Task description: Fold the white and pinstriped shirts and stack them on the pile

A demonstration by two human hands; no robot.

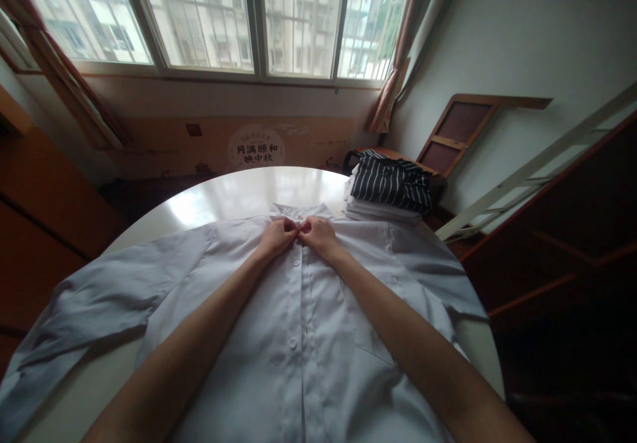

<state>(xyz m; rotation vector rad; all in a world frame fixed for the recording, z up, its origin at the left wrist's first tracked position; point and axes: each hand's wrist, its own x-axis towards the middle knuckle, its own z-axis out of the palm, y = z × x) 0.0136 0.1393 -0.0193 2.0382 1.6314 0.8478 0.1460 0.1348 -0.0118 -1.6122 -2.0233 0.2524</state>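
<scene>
A white button-up shirt [249, 350] lies face up on the round table, its collar toward the window and its sleeves spread to both sides. Just below the collar, my left hand [279, 235] pinches one front edge of the shirt. Close against it, my right hand [317, 234] pinches the other front edge. The fingertips of both hands meet at the top of the placket; whether a button is between them is hidden. Farther down, the two front edges lie side by side, with buttons [292, 344] showing on the left one.
The white round table [239, 188] bears a stack of folded clothes at the far right, a black striped garment [393, 181] on top of white ones. Behind stand a printed cardboard panel [199, 144] and a wooden chair [455, 131]. A metal ladder [542, 161] leans at right.
</scene>
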